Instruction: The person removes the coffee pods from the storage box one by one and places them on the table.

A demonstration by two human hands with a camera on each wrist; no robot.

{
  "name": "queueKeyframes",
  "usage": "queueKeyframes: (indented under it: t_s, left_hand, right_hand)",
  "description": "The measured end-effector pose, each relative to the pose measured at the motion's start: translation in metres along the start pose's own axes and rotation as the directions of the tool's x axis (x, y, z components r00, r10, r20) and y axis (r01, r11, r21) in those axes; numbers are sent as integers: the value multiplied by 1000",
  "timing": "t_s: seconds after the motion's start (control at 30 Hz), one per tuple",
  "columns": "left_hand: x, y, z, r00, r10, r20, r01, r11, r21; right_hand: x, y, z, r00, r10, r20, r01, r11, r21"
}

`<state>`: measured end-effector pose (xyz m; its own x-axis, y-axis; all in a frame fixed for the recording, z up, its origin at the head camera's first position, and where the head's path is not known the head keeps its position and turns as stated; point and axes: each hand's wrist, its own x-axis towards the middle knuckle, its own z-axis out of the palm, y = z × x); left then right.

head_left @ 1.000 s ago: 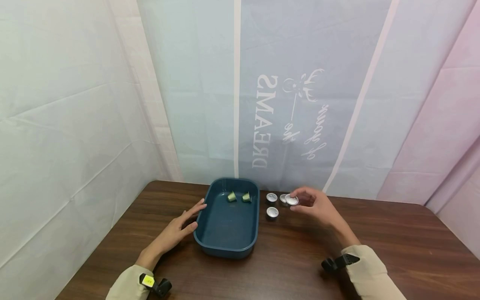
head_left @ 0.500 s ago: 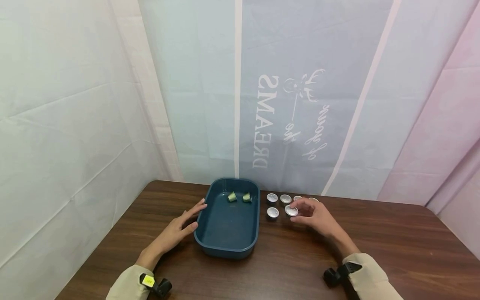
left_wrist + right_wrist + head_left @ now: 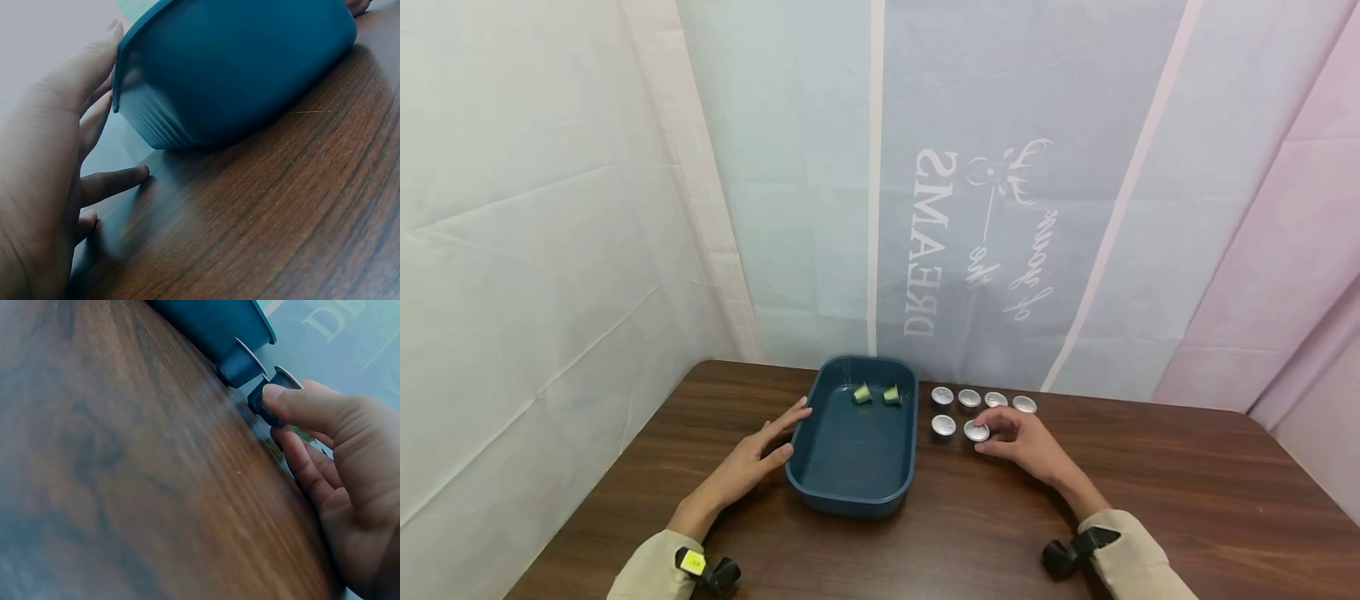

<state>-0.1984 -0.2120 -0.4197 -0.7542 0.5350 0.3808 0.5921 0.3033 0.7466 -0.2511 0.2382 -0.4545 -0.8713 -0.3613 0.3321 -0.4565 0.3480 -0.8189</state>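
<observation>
In the head view my right hand pinches a foil-topped coffee capsule between thumb and fingers, foil side up, at tabletop level. The right wrist view shows its dark body partly covered by my thumb, with another dark capsule just beyond it. That neighbour, a silver-lidded capsule, stands to the left. Behind them runs a row of several capsules. My left hand touches the left rim of a blue tray with extended fingers. Two green capsules lie on their sides inside the tray's far end.
The wooden table extends on both sides of the tray and in front of it. A printed fabric curtain hangs along the table's back edge. A black wrist camera sits on the right sleeve.
My right hand has brought the pinched capsule from above the back row toward me, down beside the front capsule. More of the back row now shows. My left hand stays at the tray.
</observation>
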Motion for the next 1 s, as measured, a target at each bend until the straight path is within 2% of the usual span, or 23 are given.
queueKeyframes:
  t_s: [0.27, 0.47, 0.57, 0.77, 1.0]
  left_hand:
    - [-1, 1, -1, 1000, -6, -8, 6, 1000, 6]
    - [-1, 1, 0, 1000, -5, -12, 5, 1000, 10]
    - [-2, -6, 1, 1000, -11, -14, 12, 1000, 13]
    - [-2, -33, 3, 1000, -12, -13, 13, 999, 50]
    - [-1, -40, 1, 1000, -10, -1, 10, 1000, 28]
  right_hand:
    - [2, -1, 1, 999, 31, -10, -31, 999, -25]
    - [2, 2, 2, 1000, 18, -13, -18, 999, -31]
    - [1, 1, 3, 1000, 10, -20, -11, 998, -64]
    - [0, 0, 4, 999, 28, -45, -33, 991, -130]
    - [0, 1, 4, 998, -3, -64, -7, 989, -151]
